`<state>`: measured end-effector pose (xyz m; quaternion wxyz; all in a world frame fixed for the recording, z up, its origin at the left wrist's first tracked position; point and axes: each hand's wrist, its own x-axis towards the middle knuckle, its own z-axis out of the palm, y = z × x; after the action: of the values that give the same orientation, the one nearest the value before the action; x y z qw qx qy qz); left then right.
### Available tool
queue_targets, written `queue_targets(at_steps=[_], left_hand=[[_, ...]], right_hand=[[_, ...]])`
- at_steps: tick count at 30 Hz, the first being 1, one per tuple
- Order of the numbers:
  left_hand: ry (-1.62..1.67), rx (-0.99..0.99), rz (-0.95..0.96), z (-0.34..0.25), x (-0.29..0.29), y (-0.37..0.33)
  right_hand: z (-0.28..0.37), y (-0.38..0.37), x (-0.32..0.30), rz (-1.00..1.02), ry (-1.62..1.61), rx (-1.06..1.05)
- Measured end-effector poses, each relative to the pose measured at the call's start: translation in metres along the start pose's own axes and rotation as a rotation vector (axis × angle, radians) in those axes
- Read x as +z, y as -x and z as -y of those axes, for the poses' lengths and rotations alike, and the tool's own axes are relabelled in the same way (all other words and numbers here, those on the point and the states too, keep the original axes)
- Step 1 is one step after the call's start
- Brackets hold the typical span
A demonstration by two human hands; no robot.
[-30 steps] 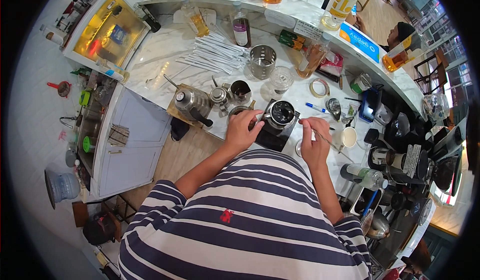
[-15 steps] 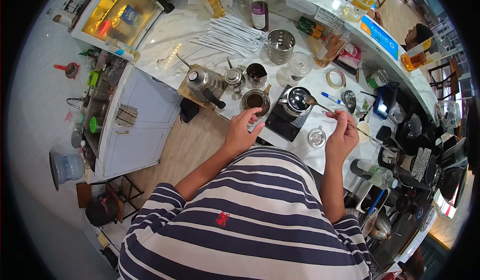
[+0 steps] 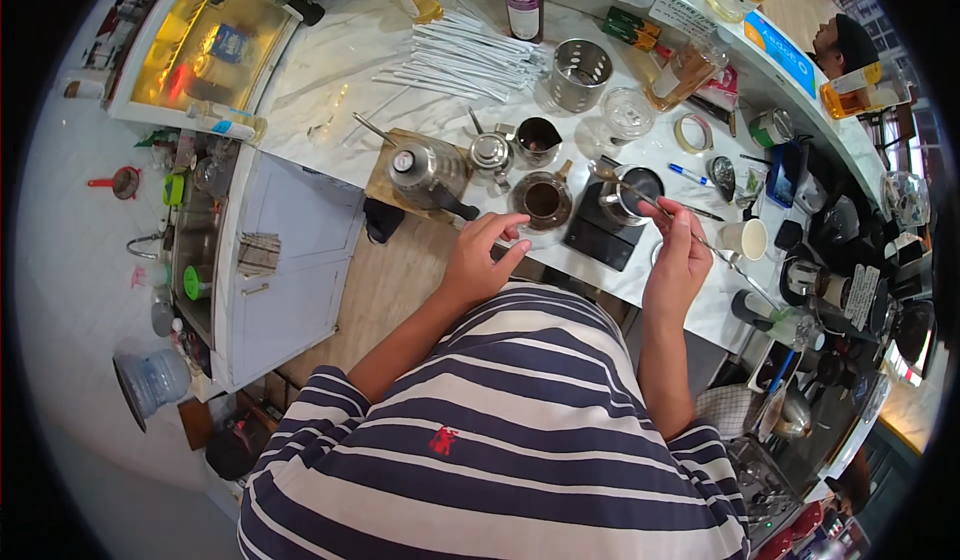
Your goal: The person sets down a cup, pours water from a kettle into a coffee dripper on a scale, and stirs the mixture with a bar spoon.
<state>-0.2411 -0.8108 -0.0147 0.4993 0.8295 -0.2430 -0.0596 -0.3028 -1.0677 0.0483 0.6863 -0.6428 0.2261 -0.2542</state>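
- At the white marble counter (image 3: 320, 110) before which I am standing, the person's right hand (image 3: 675, 260) is grasping a slender, long-handled metal spoon (image 3: 626, 186) between thumb and fingers.
- The spoon is slanting across the top of a round, shiny steel pot (image 3: 618, 207) with a dark interior; whether it is touching the rim, I cannot tell.
- The pot is sitting on a flat, black, rectangular scale (image 3: 600, 240).
- The left hand (image 3: 485, 260) is hovering released, fingers loosely curved, just beside a clear glass server (image 3: 518, 203) with brown contents.
- Farther left, a thin-spouted steel kettle (image 3: 425, 172) is standing on a brown wooden board (image 3: 380, 182).
- Right of the pot, a blue-and-white marker (image 3: 688, 175) is lying near a pale paper cup (image 3: 747, 240).
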Motion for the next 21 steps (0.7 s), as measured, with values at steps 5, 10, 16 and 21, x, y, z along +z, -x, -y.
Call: queue_targets(at_steps=[5, 10, 16, 21], left_hand=[[0.065, -0.009, 0.111, 0.013, -0.052, -0.017], [0.18, -0.178, 0.599, 0.022, -0.081, -0.044], [0.335, -0.468, 0.845, 0.071, -0.041, -0.044], [0.311, -0.753, 0.91, 0.087, -0.01, -0.045]], right_hand=[[-0.011, 0.011, 0.058, 0.0, -0.078, 0.043], [-0.01, 0.029, 0.087, -0.107, 0.026, 0.067], [-0.036, 0.062, 0.099, -0.282, -0.027, 0.088], [-0.073, 0.089, 0.098, -0.363, 0.098, 0.192]])
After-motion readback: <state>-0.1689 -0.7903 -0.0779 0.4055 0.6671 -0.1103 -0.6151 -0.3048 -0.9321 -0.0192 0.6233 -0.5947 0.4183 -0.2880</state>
